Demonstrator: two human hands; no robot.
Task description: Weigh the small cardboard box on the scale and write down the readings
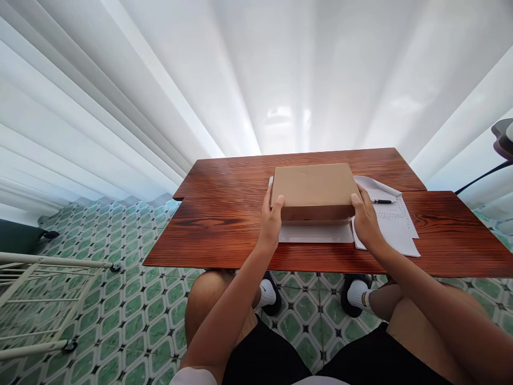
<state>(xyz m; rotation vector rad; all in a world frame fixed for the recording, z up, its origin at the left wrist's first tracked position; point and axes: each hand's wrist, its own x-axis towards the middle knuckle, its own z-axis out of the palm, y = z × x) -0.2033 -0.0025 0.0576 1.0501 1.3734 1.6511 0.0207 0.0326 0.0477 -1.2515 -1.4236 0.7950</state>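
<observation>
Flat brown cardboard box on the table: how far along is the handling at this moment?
Done: the flat brown cardboard box lies closed on the red-brown wooden table, over a white sheet. In hand: the left hand and right hand grip its two near corners. Left: the box is unopened; the black pen lies untouched on the printed paper.

We see the box on the counter, our left hand at its left side, our right hand at its right; papers and a pen lie right of the box.
</observation>
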